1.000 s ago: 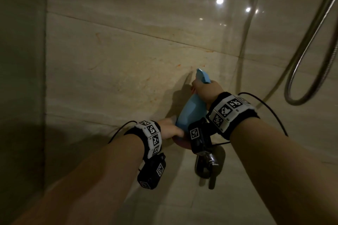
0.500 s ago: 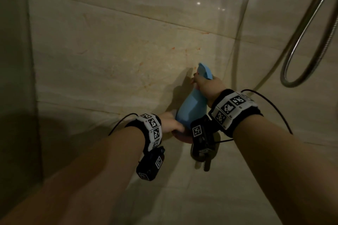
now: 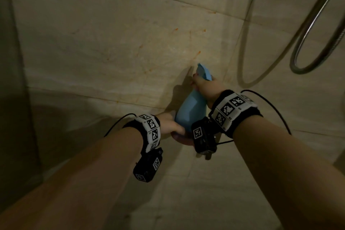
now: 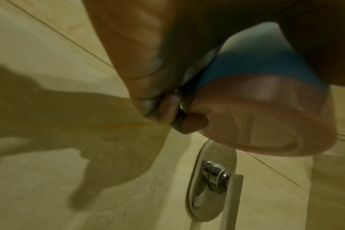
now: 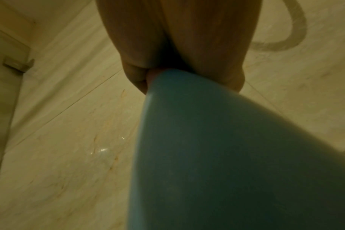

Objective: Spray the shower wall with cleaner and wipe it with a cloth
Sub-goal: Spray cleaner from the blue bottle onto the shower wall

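A light blue spray bottle (image 3: 192, 107) points its nozzle at the beige marble shower wall (image 3: 115, 46), which carries orange streaks. My right hand (image 3: 204, 86) grips the bottle's neck below the spray head. My left hand (image 3: 172, 124) holds the bottle's base, thumb on the side and fingers curled under it. In the left wrist view the bottle (image 4: 252, 65) has a clear pinkish bottom, and my left hand (image 4: 177, 112) curls beside it. The bottle (image 5: 226, 155) fills the right wrist view below my right hand (image 5: 179, 65). No cloth is in view.
A metal shower hose (image 3: 317, 39) loops down at the upper right, close to the wall. A chrome mixer handle on an oval plate (image 4: 213, 179) sits on the wall just below my hands. A darker side wall (image 3: 11, 80) closes the left.
Both hands and the bottle have shifted slightly up and left along the wall; the grip on the bottle is unchanged. The view has tilted downward.
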{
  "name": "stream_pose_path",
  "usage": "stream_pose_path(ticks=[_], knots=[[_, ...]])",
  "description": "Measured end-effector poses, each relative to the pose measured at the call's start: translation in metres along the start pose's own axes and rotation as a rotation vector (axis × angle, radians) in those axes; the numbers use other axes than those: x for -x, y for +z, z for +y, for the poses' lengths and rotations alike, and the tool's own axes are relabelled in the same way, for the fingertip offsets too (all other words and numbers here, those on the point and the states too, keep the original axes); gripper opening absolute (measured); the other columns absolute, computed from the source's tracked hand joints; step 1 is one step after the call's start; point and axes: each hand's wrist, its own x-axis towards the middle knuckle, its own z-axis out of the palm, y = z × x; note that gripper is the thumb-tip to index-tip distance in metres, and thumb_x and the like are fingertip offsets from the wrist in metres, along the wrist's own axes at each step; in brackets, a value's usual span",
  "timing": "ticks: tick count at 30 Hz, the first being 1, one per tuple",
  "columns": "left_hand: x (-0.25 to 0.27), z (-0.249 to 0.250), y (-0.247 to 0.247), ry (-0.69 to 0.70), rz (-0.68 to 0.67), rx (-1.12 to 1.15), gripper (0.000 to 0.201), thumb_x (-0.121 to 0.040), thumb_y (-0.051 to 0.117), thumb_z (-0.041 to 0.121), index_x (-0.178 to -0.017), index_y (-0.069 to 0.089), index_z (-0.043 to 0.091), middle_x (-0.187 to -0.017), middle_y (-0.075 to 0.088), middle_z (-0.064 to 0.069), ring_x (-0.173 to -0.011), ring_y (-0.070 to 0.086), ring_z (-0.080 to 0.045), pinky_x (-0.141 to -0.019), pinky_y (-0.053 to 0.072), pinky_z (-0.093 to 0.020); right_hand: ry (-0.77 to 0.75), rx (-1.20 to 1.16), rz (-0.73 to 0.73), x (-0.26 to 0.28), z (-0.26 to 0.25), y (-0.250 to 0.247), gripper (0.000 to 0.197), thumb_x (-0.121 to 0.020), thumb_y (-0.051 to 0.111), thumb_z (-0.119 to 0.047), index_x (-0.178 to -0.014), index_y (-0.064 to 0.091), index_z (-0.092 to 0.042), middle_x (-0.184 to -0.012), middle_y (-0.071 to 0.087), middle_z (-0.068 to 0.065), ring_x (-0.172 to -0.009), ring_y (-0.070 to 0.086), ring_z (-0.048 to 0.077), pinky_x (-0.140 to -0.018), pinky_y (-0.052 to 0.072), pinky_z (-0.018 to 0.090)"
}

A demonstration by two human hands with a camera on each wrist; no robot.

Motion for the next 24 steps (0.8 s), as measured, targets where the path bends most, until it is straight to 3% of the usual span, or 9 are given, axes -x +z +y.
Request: stream_pose_path(ticks=[3, 5, 7, 10, 13, 17, 19, 21, 24], knots=[[0.004, -0.008, -0.003, 0.0, -0.009, 0.016, 0.088, -0.04, 0.073, 0.026, -0.122, 0.046, 0.01, -0.114, 0.06, -0.01, -0.11, 0.057, -0.029, -0.097, 0.046, -0.046, -0.016, -0.023, -0.001, 0.003, 0.001, 0.007, 0.036, -0.088, 0.054, -0.035, -0.115, 0.057, -0.011, -0.077, 0.055, 0.002, -0.075, 0.055, 0.022, -0.082, 0.048, 0.04], [0.012, -0.012, -0.007, -0.003, 0.004, 0.009, 0.063, -0.058, 0.074, 0.016, -0.116, 0.049, 0.013, -0.106, 0.063, -0.008, -0.097, 0.06, -0.022, -0.084, 0.053, -0.035, -0.013, -0.015, -0.02, 0.005, -0.001, 0.015, 0.03, -0.089, 0.053, -0.034, -0.111, 0.056, -0.014, -0.079, 0.055, 0.003, -0.074, 0.054, 0.022, -0.079, 0.047, 0.038], [0.017, -0.021, -0.011, -0.016, 0.013, 0.044, 0.043, -0.075, 0.065, 0.0, -0.112, 0.047, 0.016, -0.098, 0.061, -0.003, -0.088, 0.058, -0.017, -0.071, 0.047, -0.025, 0.005, 0.013, -0.032, 0.008, -0.003, 0.025, 0.027, -0.09, 0.052, -0.034, -0.109, 0.055, -0.015, -0.082, 0.055, 0.005, -0.082, 0.055, 0.025, -0.075, 0.047, 0.035], [0.016, -0.034, -0.016, -0.016, 0.029, 0.024, 0.058, -0.078, 0.062, 0.001, -0.13, 0.038, 0.011, -0.111, 0.054, -0.007, -0.1, 0.052, -0.023, -0.078, 0.04, -0.031, 0.054, 0.078, -0.043, 0.009, -0.01, 0.034, 0.025, -0.093, 0.048, -0.035, -0.1, 0.05, -0.011, -0.077, 0.051, 0.004, -0.083, 0.052, 0.026, -0.069, 0.042, 0.031], [0.017, -0.043, -0.022, -0.052, 0.044, -0.028, 0.06, -0.084, 0.057, 0.002, -0.138, 0.032, 0.007, -0.112, 0.053, -0.012, -0.097, 0.052, -0.026, -0.076, 0.037, -0.031, 0.095, 0.184, -0.057, 0.013, -0.015, 0.039, 0.026, -0.096, 0.043, -0.032, -0.097, 0.047, -0.007, -0.073, 0.048, 0.007, -0.064, 0.048, 0.022, -0.058, 0.04, 0.031], [0.018, -0.051, -0.027, -0.048, 0.023, 0.001, 0.06, -0.085, 0.055, -0.001, -0.14, 0.03, 0.005, -0.111, 0.053, -0.012, -0.096, 0.051, -0.023, -0.06, 0.038, -0.024, 0.08, 0.122, -0.068, 0.017, -0.014, 0.05, 0.024, -0.094, 0.045, -0.033, -0.097, 0.051, -0.011, -0.072, 0.049, 0.007, -0.059, 0.045, 0.016, -0.06, 0.04, 0.03], [0.021, -0.055, -0.031, -0.053, 0.022, 0.024, 0.06, -0.085, 0.056, -0.001, -0.14, 0.031, 0.006, -0.1, 0.053, -0.001, -0.085, 0.053, -0.016, -0.056, 0.036, -0.021, 0.066, 0.089, -0.082, 0.021, -0.015, 0.056, 0.023, -0.092, 0.048, -0.034, -0.097, 0.051, -0.011, -0.07, 0.049, 0.004, -0.06, 0.047, 0.017, -0.053, 0.039, 0.027], [0.024, -0.061, -0.037, -0.047, 0.04, 0.038, 0.06, -0.084, 0.058, -0.001, -0.138, 0.033, 0.007, -0.088, 0.052, 0.004, -0.073, 0.049, -0.008, -0.055, 0.035, -0.021, 0.033, 0.081, -0.105, 0.025, -0.018, 0.064, 0.024, -0.092, 0.049, -0.034, -0.095, 0.051, -0.011, -0.067, 0.048, 0.002, -0.061, 0.047, 0.018, -0.057, 0.04, 0.028], [0.033, -0.074, -0.049, -0.055, 0.093, 0.047, 0.059, -0.082, 0.059, -0.001, -0.136, 0.036, 0.007, -0.091, 0.055, 0.002, -0.077, 0.05, -0.01, -0.058, 0.037, -0.023, -0.025, 0.055, -0.149, 0.031, -0.025, 0.081, 0.023, -0.093, 0.048, -0.032, -0.094, 0.053, -0.009, -0.066, 0.048, 0.002, -0.061, 0.047, 0.018, -0.066, 0.04, 0.032]])
